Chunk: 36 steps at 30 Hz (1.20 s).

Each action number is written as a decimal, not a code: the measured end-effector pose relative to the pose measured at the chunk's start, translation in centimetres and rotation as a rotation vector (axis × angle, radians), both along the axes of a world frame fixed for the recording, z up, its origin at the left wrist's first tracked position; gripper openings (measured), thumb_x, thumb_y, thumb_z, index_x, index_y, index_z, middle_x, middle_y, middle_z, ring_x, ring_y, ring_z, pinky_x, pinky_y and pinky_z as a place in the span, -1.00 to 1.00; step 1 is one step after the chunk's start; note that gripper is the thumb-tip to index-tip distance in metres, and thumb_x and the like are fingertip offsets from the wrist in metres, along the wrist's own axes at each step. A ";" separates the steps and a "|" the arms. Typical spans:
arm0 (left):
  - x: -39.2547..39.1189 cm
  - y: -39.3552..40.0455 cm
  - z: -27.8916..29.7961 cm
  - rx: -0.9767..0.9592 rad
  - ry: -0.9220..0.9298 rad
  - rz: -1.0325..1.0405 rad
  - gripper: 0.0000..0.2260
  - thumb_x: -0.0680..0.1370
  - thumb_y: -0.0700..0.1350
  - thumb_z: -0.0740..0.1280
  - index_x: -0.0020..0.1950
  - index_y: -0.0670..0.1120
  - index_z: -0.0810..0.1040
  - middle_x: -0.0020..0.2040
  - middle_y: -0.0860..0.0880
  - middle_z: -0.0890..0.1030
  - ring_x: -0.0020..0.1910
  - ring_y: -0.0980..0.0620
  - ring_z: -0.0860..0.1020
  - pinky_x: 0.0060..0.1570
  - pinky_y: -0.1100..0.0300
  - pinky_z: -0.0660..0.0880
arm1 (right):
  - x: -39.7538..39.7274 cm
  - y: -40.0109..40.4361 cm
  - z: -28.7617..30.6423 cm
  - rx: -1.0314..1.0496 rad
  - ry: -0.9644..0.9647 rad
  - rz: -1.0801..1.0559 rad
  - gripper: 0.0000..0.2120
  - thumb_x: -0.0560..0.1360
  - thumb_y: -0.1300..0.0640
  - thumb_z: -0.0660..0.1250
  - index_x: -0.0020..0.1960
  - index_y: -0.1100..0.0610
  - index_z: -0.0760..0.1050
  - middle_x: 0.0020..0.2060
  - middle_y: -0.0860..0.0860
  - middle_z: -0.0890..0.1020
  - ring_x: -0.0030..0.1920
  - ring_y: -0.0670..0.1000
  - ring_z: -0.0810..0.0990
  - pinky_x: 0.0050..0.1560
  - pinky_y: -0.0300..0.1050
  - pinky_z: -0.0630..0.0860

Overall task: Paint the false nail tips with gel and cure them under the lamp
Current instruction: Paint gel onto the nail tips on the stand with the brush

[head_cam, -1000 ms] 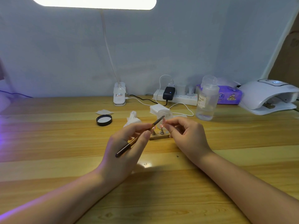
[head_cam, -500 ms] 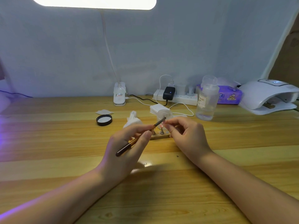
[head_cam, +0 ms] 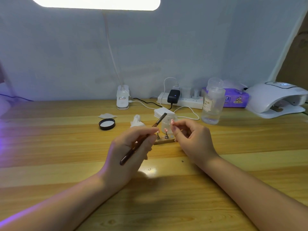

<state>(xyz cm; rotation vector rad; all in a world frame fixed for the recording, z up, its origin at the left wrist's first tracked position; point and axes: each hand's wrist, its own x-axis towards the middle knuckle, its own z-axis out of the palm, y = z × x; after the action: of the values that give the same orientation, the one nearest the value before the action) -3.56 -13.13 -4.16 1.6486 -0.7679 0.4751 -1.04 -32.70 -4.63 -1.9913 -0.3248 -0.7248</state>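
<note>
My left hand grips a dark gel brush, its tip pointing up and to the right. My right hand pinches a small pink false nail tip between thumb and fingers, a short way right of the brush tip. Between the hands a small wooden stand sits on the table, with two metal pegs; one peg carries a pink nail tip. A small clear gel jar stands just behind the stand. The white curing lamp sits at the far right.
A black jar lid, a crumpled tissue and a white pad lie on the wooden table. Behind are a clear liquid bottle, a purple wipes pack, a power strip with cables, and a desk lamp base.
The brush tip has lifted and drawn slightly left, away from the nail tip in my right hand. My right hand has stayed almost still.
</note>
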 end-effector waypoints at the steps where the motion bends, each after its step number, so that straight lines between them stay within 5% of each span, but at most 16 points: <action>1: 0.1 0.1 0.0 0.041 -0.022 -0.007 -0.85 0.57 -0.09 0.36 0.10 -0.06 0.65 -0.13 0.00 0.60 -0.23 0.00 0.57 -0.29 0.10 0.54 | 0.0 0.0 0.0 0.001 -0.004 0.006 -0.91 0.51 0.19 0.38 -0.06 0.01 0.59 -0.39 -0.10 0.57 -0.39 -0.16 0.49 -0.42 -0.36 0.40; 6: 0.2 0.2 0.3 0.173 -0.103 0.036 -0.73 0.60 0.00 0.24 0.16 -0.08 0.64 -0.03 -0.03 0.59 -0.05 0.01 0.58 -0.08 0.24 0.48 | 0.0 0.0 0.1 0.020 0.021 0.010 -0.88 0.49 0.20 0.40 -0.13 -0.02 0.61 -0.36 -0.07 0.63 -0.39 -0.08 0.56 -0.37 -0.13 0.52; 12: -0.1 0.3 0.0 0.134 -0.099 0.006 -0.78 0.60 -0.13 0.27 0.22 -0.09 0.56 0.00 -0.03 0.63 0.03 -0.04 0.62 0.02 0.13 0.55 | 0.0 0.0 0.0 -0.024 0.022 -0.006 -0.94 0.49 0.19 0.41 -0.08 0.05 0.64 -0.32 -0.04 0.64 -0.37 0.01 0.60 -0.32 -0.06 0.55; 17: -0.2 0.3 0.3 0.156 -0.123 0.015 -0.75 0.58 -0.13 0.24 0.18 -0.19 0.58 -0.04 -0.05 0.63 -0.01 -0.03 0.61 -0.01 0.20 0.51 | 0.1 0.0 0.0 -0.055 0.016 -0.011 -0.93 0.50 0.17 0.41 -0.03 0.10 0.64 -0.23 0.00 0.66 -0.38 -0.10 0.61 -0.32 -0.21 0.54; 26: -0.1 0.2 0.4 0.154 -0.142 0.008 -0.79 0.54 -0.30 0.28 0.13 -0.25 0.63 -0.08 -0.14 0.62 -0.08 -0.10 0.59 -0.10 0.01 0.52 | 0.1 -0.1 -0.1 -0.063 0.014 -0.017 -0.89 0.50 0.20 0.39 -0.03 0.03 0.61 -0.20 -0.03 0.65 -0.37 -0.14 0.61 -0.33 -0.32 0.52; 32: -0.3 0.4 0.0 0.044 -0.005 -0.033 -0.79 0.53 -0.10 0.23 0.04 -0.09 0.64 -0.13 -0.04 0.61 -0.08 -0.15 0.58 -0.06 -0.16 0.53 | 0.1 -0.1 0.0 -0.036 0.039 -0.008 -0.88 0.50 0.20 0.39 -0.03 0.00 0.60 -0.22 -0.05 0.64 -0.38 -0.17 0.61 -0.34 -0.38 0.49; 36: -0.2 0.2 0.1 0.095 -0.078 0.018 -0.81 0.57 -0.11 0.25 0.12 -0.07 0.60 -0.07 -0.01 0.62 -0.06 -0.02 0.59 -0.05 0.12 0.52 | 0.2 -0.1 0.0 -0.039 0.051 -0.009 -0.91 0.51 0.18 0.39 -0.02 0.04 0.62 -0.21 -0.07 0.64 -0.38 -0.19 0.61 -0.34 -0.41 0.46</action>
<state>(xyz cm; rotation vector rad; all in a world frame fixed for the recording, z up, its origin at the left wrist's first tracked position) -3.72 -12.97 -4.02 1.7347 -0.8445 0.5248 -0.83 -32.83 -4.65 -2.0453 -0.3020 -0.6761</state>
